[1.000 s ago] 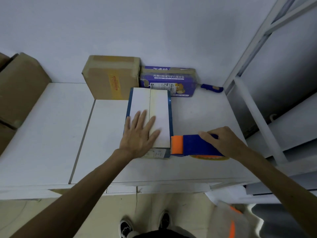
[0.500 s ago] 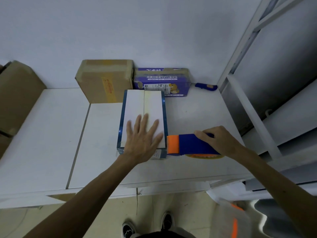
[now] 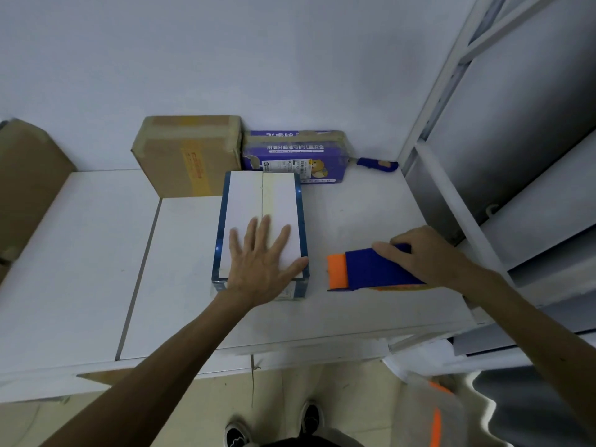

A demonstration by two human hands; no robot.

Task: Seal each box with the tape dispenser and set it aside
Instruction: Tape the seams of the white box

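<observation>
The box (image 3: 258, 201) lies flat near the middle of the white table (image 3: 80, 269), long side running away from the person. Its top is white with a dark blue border, and a pale yellowish strip of tape (image 3: 270, 201) runs lengthwise down the centre seam. The left hand (image 3: 261, 256) presses flat on the near end of the lid, fingers straight and spread, thumb reaching the right edge. To the right, clear of the box, the right hand (image 3: 422, 253) grips the tape dispenser (image 3: 371, 269), a dark blue body with an orange front end pointing at the box; I cannot tell whether it rests on the table. Against the wall behind stand a taped brown carton (image 3: 190, 156) and a purple printed box (image 3: 296, 154).
</observation>
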